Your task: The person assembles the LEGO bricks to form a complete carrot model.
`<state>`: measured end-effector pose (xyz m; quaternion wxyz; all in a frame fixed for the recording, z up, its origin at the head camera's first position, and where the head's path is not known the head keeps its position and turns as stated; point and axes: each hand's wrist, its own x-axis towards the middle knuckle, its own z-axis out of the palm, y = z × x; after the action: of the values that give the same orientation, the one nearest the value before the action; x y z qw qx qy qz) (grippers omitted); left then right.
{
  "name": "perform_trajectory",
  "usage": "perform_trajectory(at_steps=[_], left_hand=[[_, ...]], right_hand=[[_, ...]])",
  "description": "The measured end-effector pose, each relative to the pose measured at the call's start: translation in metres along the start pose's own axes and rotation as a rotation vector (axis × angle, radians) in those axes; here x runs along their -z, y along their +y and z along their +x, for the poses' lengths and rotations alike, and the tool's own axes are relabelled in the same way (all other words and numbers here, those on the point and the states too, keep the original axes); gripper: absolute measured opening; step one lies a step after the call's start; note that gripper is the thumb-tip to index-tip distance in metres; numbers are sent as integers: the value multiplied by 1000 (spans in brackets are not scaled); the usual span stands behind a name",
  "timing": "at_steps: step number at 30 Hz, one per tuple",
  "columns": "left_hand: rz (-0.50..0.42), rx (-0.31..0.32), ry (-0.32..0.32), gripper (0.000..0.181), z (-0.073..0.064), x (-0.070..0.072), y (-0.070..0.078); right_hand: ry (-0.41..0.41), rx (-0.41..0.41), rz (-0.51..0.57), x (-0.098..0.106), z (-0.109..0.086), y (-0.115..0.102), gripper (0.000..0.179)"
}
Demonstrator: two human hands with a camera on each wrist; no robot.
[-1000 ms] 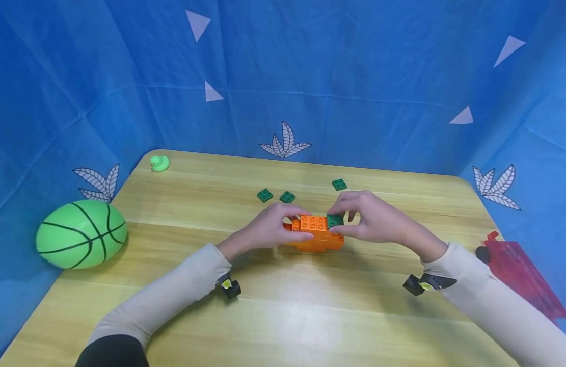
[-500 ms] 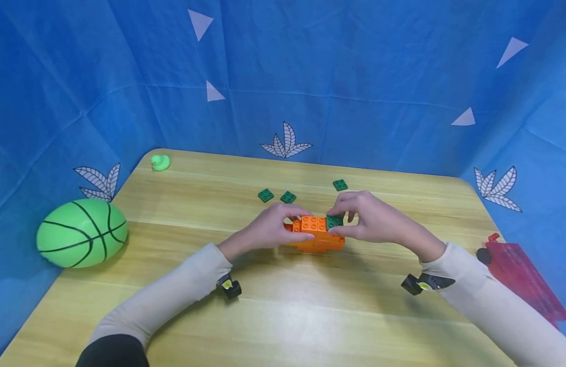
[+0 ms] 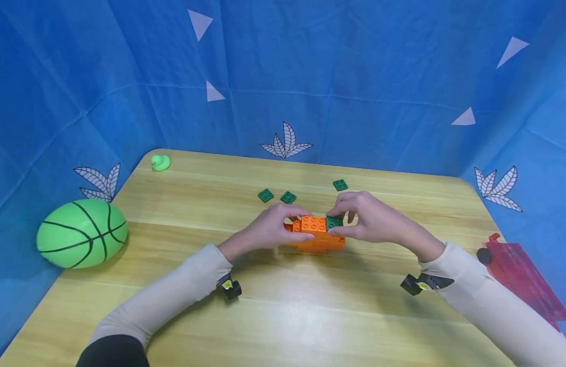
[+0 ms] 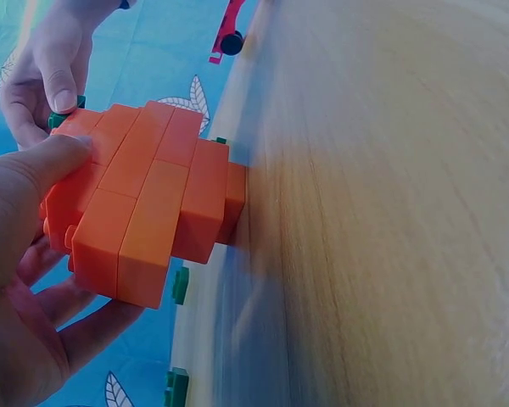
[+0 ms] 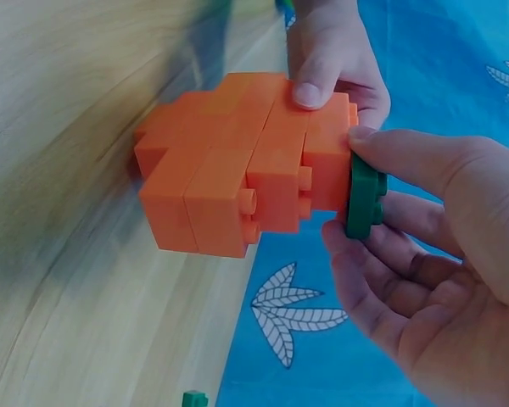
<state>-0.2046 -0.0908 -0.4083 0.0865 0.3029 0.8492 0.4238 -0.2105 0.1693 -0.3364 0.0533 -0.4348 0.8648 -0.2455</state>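
Observation:
An orange block structure point(image 3: 314, 240), built of stacked toy bricks with stepped sides, stands in the middle of the wooden table. My left hand point(image 3: 277, 227) grips its left side, thumb on the near face and fingers behind, as the left wrist view also shows. On top at the right sits a flat green brick point(image 5: 363, 197) with studs. My right hand point(image 3: 373, 218) pinches that green brick between thumb and fingers, against the orange bricks. Behind the structure lie loose green bricks: one green brick point(image 3: 266, 195) at the left, a second green brick point(image 3: 288, 197) beside it, and a third green brick point(image 3: 340, 185) farther right.
A green ball point(image 3: 82, 233) with black lines lies at the table's left edge. Near the back left corner is a small green toy duck point(image 3: 161, 163). A blue cloth point(image 3: 356, 66) hangs behind the table point(image 3: 283, 326). A red shape point(image 3: 521, 275) shows at the right edge.
The view shifts very slightly. Both hands keep their holds on the orange structure and the green brick, with no visible movement of either.

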Motion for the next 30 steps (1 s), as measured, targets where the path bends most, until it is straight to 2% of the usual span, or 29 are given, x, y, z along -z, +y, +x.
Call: perform_trajectory(at_steps=[9,16,23,26,28,30], left_hand=[[-14,-14,6,42,1,-1,-2],[-21,-23,6,42,1,-1,-3],[-45,-38,-10,44,-2,-2,-7],[-114,-30,-25,48,-1,5,-13],[-178,7,6,47,3,15,-21],[-220,71,62,47,10,27,-31]], right_hand=[[4,-39,79,-3,-1,6,25],[65,-51,130,-11,-3,11,22],[81,-135,158,-24,-5,11,26],[78,-138,168,-27,-5,11,27],[83,-142,172,-27,-5,10,28],[83,-153,174,-26,-6,10,29]])
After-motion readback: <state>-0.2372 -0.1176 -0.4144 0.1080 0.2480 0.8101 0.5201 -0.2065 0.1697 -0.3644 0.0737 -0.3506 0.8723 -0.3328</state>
